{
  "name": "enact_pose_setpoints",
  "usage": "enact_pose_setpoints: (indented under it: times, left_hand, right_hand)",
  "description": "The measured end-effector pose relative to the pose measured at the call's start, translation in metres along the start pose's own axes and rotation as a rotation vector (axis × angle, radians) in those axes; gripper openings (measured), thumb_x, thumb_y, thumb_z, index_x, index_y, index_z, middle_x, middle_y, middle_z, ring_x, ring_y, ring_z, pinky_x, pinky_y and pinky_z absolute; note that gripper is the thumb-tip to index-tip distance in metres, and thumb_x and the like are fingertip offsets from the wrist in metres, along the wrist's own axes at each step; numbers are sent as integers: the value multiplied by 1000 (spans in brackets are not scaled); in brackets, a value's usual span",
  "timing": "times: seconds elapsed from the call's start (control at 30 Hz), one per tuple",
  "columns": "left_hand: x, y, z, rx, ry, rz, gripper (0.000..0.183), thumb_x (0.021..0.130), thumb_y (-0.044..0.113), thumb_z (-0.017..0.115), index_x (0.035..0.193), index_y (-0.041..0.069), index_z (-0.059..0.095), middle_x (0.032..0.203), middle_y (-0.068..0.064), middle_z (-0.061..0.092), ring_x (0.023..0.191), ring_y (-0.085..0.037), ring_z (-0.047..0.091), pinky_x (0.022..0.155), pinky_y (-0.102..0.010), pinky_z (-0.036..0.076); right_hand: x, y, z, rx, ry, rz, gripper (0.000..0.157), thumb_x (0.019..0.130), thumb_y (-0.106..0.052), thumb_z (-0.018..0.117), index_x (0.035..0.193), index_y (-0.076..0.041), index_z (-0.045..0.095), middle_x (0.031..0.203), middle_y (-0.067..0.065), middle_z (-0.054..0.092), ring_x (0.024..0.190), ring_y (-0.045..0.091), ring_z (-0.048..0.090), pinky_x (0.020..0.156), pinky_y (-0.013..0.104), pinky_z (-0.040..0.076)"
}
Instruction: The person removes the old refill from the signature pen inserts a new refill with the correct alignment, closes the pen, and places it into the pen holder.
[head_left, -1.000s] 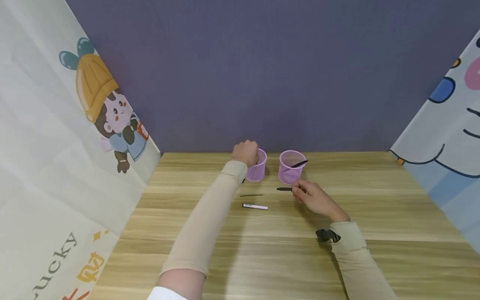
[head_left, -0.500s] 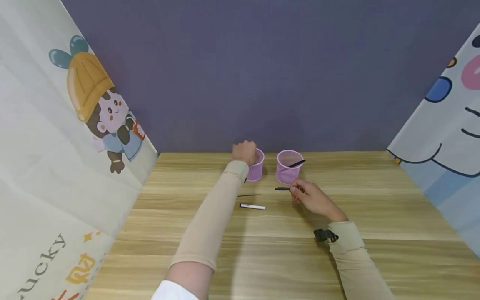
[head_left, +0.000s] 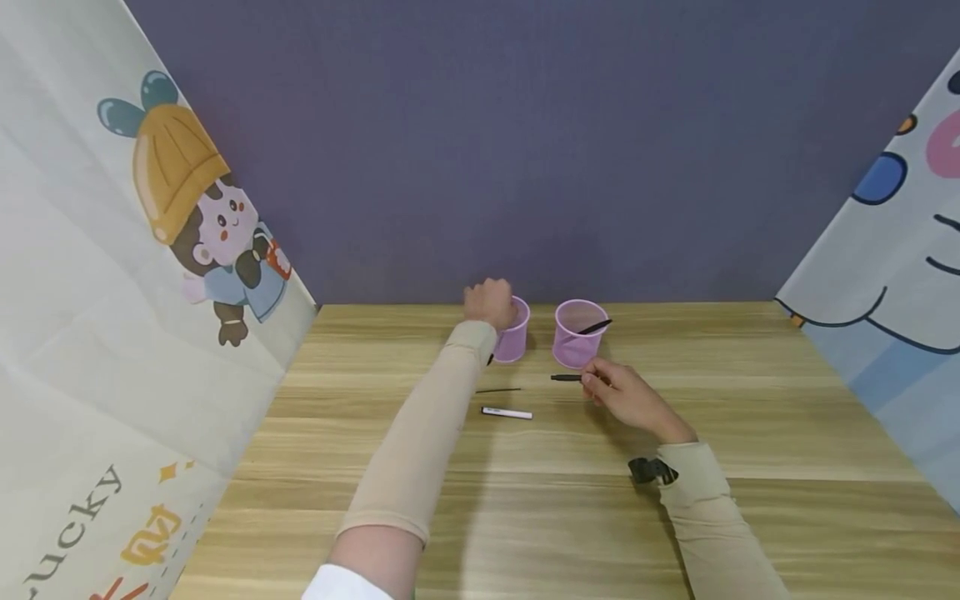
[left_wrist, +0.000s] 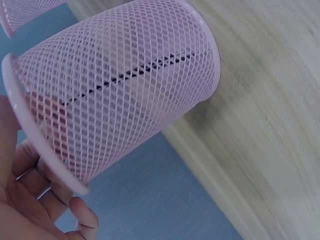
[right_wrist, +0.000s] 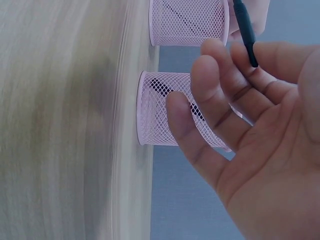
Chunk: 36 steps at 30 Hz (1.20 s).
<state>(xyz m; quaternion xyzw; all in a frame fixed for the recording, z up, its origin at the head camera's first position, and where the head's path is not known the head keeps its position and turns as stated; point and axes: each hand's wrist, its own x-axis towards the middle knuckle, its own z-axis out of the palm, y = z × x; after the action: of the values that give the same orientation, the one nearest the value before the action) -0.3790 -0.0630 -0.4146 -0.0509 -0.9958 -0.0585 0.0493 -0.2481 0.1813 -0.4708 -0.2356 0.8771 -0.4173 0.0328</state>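
Note:
My left hand reaches over the rim of the left pink mesh pen cup. In the left wrist view, fingertips show through the mesh just inside the cup's mouth, pinching the top of a slim dark pen that runs down toward the base. Lower on the right, my right hand holds a black pen between thumb and index finger, its tip pointing left. The other fingers are loosely bent in the right wrist view. Just beyond this hand stands a second pink mesh cup with a dark pen leaning out.
A white pen with a dark end and a thin dark rod lie on the wooden table between my forearms. Behind the cups rises a dark blue-grey panel. Printed curtains hang at both sides.
My left hand has sunk slightly into the left cup, and the slim pen there no longer shows in the head view. The right hand holds its pen almost still.

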Motion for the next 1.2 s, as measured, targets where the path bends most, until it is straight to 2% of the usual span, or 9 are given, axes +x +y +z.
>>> enact_pose_setpoints:
  times: [0.1,0.2,0.33,0.53,0.77,0.87,1.0,1.1,1.2]
  left_hand:
    - [-3,-3,-5,-34,21,9,22,94,36,69,94,16,77,92,-2,77,85,-24,70,96,-47,52]
    - [-5,-9,-9,-72,73,26,22,93,36,66,85,16,74,85,-1,75,80,-23,69,90,-46,54]
    - [-8,-19,-11,-144,120,36,25,96,34,62,80,15,64,76,-2,70,71,-20,65,76,-41,56]
    - [-20,-36,-13,-297,187,4,29,99,28,56,73,16,51,66,0,55,60,-16,52,58,-32,44]
    - [-42,-55,-6,-414,268,3,40,102,29,56,65,17,46,60,2,48,57,-16,47,53,-29,34]
    - [-53,-60,-3,-445,268,-10,40,102,31,58,67,13,54,60,2,50,59,-17,49,55,-30,34]
    - [-68,-64,1,-450,241,0,32,102,32,60,80,11,71,63,1,55,61,-17,50,57,-30,35]
    - [-79,-66,4,-459,210,18,31,102,32,62,84,11,75,64,2,57,60,-15,49,56,-28,36]
    - [-89,-68,7,-469,200,38,33,101,32,64,81,9,75,65,3,57,59,-12,46,55,-27,35]
  right_hand:
    - [1,0,-2,0,-2,-5,20,108,-17,51,94,-7,60,77,14,62,68,16,56,59,26,44]
    - [3,1,-4,-2,-6,-8,20,108,-17,50,94,-7,60,77,13,62,68,17,56,58,25,43]
    - [5,2,-7,0,-12,-13,20,108,-18,51,94,-7,60,76,12,61,68,17,56,56,25,42]
    - [6,4,-12,4,-21,-29,21,108,-19,50,94,-6,60,76,13,60,67,16,55,56,25,41]
    - [6,5,-14,-5,-20,-32,21,108,-19,51,92,-9,59,75,10,60,67,16,55,59,26,43]
    - [6,5,-13,-3,-22,-33,21,108,-19,51,92,-8,59,75,11,60,67,15,55,59,25,44]
    - [7,5,-12,-8,-20,-38,21,108,-19,51,92,-8,59,74,9,59,66,12,54,59,25,44]
    - [7,6,-12,-4,-19,-42,20,108,-18,51,92,-8,59,75,10,60,66,12,54,58,25,43]
    - [8,7,-12,2,-20,-42,19,108,-17,52,92,-8,59,77,12,61,67,13,55,57,25,43]
